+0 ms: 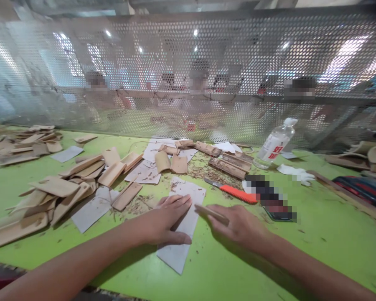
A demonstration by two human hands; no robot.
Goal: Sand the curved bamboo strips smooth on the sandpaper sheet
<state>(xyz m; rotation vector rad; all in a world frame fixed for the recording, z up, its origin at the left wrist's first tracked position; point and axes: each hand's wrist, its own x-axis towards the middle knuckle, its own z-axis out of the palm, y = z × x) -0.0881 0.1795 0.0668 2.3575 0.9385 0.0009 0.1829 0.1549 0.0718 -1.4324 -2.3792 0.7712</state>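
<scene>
My left hand [169,221] lies palm down on a pale sheet of paper [174,257], its thumb apart from the fingers. The sheet lies slantwise on the green tabletop. Just to the right, my right hand [242,230] is closed around a narrow bamboo piece [216,215] whose tip points at the sheet's right edge. Whether that tip touches the sheet I cannot tell. Beyond the right hand lies a utility knife [238,194] with an orange handle. A flat bamboo piece [127,196] rests left of the sheet, among shavings [138,207].
Bamboo pieces are heaped at the left [54,186]. Several curved pieces [228,165] lie toward the back. A water bottle [275,144], a white glove [296,173] and a partly blurred phone [278,213] are at the right. A perforated metal screen [163,54] stands behind, with people beyond it.
</scene>
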